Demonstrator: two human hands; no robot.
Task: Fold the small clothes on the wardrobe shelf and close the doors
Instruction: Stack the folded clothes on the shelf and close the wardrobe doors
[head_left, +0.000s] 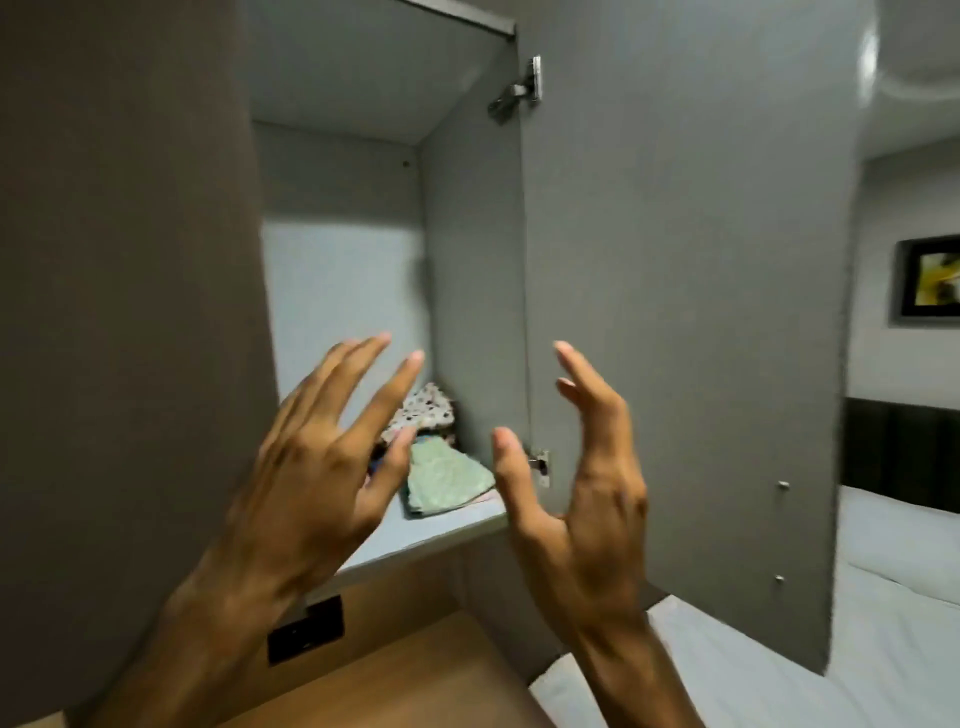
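Note:
The wardrobe stands with both grey doors swung out: the left door (130, 312) fills the left of the view, the right door (685, 312) the right. On the pale shelf (415, 540) lie small clothes in the back right corner: a folded light green piece (447, 478) in front, a white spotted piece (426, 408) behind it. My left hand (322, 467) is raised in front of the shelf, fingers spread, holding nothing. My right hand (576, 488) is raised beside it in front of the right door's inner face, fingers straight and apart, empty. Neither hand touches the clothes or a door.
A bed with white sheets (883, 597) lies below and to the right, with a dark headboard (904, 452). A framed picture (930, 280) hangs on the far wall. Wooden panelling with a black socket (306, 629) sits under the shelf. Metal hinges (519, 91) join the right door.

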